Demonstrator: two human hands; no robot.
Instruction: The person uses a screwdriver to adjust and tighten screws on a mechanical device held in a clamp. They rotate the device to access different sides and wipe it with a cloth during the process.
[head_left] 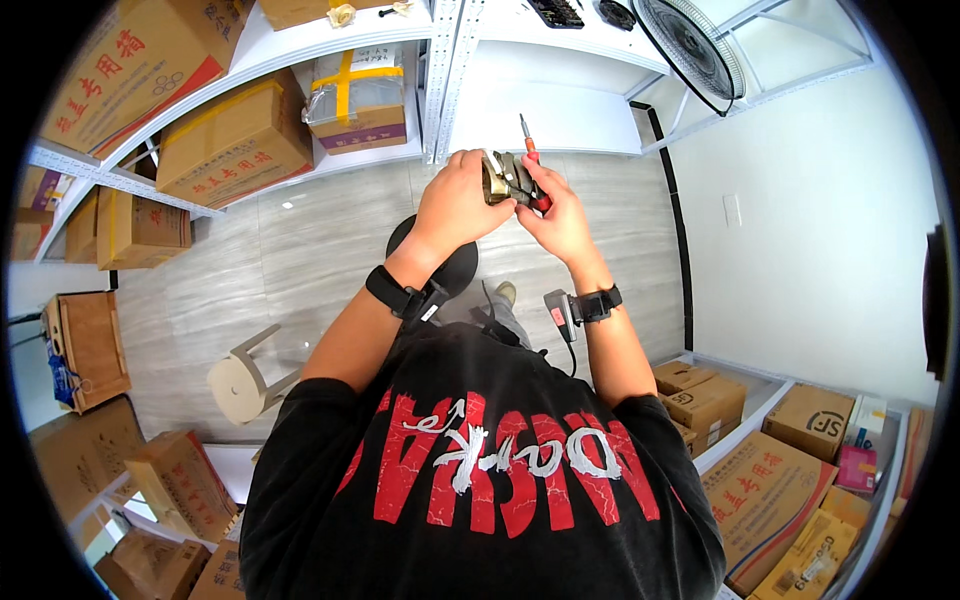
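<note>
In front of my chest, both hands are close together around a small, chunky metal part (515, 178), dark with a brass-coloured side; its exact kind I cannot make out. My left hand (455, 205) grips it from the left, fingers wrapped over its far side and thumb at its near edge. My right hand (560, 218) is closed around a screwdriver (531, 148) with a red handle. The screwdriver's metal shaft points away from me, past the part's right side. My right thumb lies by the part; whether it presses on it I cannot tell.
White shelves with cardboard boxes (240, 140) stand on the left; a black fan (690, 50) sits at the far right. Below my hands is a round black seat (450, 262). A cream stool (240, 385) stands at the left, more boxes (765, 500) at the near right.
</note>
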